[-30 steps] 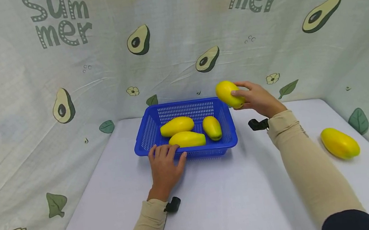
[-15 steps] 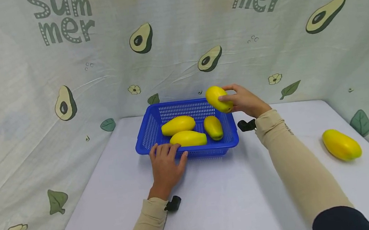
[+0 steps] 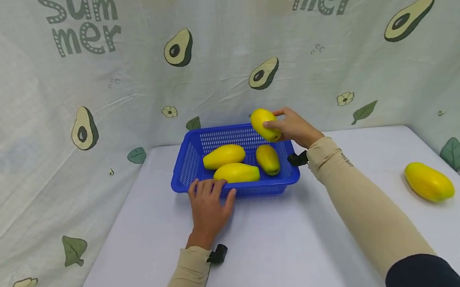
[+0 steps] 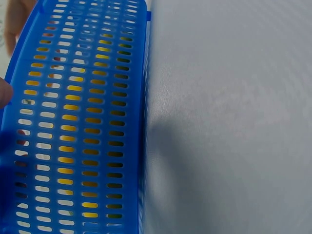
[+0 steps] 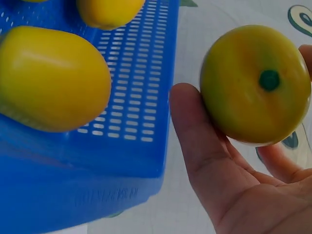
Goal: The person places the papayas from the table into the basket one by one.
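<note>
My right hand [image 3: 296, 127] holds a yellow papaya [image 3: 265, 124] above the back right corner of the blue plastic basket [image 3: 243, 185]. In the right wrist view the thumb [image 5: 195, 126] lies along one side of this papaya [image 5: 248, 92], and its end with a green spot faces the camera. My left hand [image 3: 209, 207] grips the basket's front rim, fingers over the edge and thumb on the outside. Inside the basket lie a back-left papaya [image 3: 224, 156], a front papaya [image 3: 236, 173] and a right-hand papaya [image 3: 268, 160].
Another yellow papaya [image 3: 429, 181] lies on the white tabletop [image 3: 293, 250] to the right, beyond my right forearm. A printed cloth [image 3: 219, 45] with avocados hangs close behind the basket and along both sides.
My right hand has moved left with its papaya, from beside the basket's right back corner to over the basket's inside. The left hand stays on the rim.
</note>
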A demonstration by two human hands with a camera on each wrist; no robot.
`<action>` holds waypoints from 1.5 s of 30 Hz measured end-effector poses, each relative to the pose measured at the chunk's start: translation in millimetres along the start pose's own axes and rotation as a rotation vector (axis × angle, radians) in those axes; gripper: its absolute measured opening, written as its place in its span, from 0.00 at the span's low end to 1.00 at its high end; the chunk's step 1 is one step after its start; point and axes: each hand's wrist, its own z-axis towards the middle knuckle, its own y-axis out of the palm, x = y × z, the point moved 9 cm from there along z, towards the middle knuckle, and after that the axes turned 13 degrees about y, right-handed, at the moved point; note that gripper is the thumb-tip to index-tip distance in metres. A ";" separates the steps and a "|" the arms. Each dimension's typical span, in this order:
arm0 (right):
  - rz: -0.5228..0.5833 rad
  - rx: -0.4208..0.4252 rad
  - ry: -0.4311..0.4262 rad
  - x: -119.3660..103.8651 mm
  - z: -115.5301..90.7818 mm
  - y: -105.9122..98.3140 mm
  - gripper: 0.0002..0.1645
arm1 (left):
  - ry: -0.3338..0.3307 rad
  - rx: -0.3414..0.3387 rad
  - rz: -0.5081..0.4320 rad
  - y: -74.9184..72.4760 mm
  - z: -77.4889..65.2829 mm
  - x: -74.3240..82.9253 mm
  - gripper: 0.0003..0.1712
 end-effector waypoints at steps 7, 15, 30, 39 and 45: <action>-0.021 -0.043 0.022 3.4 2.3 10.6 0.47 | 0.001 -0.010 0.007 1.3 1.0 1.6 0.21; -0.072 -0.060 0.021 9.0 1.4 9.9 0.39 | 0.008 -0.008 0.013 3.0 -0.1 2.5 0.21; -0.073 -0.018 -0.066 10.6 -26.5 -14.2 0.32 | -0.012 -0.038 0.011 1.1 2.0 3.3 0.22; -0.049 0.057 -0.091 34.3 -43.5 -41.6 0.33 | 0.004 -0.016 0.011 -1.8 3.1 2.5 0.21; -0.050 0.103 -0.101 50.0 -52.6 -52.7 0.34 | -0.005 -0.014 0.006 -0.4 2.2 1.2 0.22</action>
